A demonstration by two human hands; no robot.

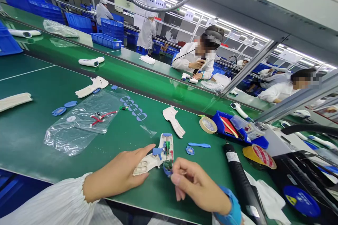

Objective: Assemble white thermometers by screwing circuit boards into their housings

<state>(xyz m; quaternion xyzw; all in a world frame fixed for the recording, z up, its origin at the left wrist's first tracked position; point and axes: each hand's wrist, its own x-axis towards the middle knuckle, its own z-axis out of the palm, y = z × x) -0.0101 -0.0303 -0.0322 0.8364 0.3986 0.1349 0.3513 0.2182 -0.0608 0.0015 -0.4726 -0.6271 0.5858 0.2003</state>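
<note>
A white half-shell of a handheld device lies on the green table near its front edge, with a blue trigger piece, green parts and thin wires in it. Its handle end is held between the thumb and fingers of my left hand. My right hand pinches at the edge of a blue-rimmed circuit part at the shell's lower right; what is between the fingertips is too small to name. Behind lies another white shell half. A small blue frame and a blue strip are to the right.
On the left are a clear plastic bag with red wires on it and more shell pieces. Tape, a blue parts bin and a black electric screwdriver stand right. People work beyond the green conveyor.
</note>
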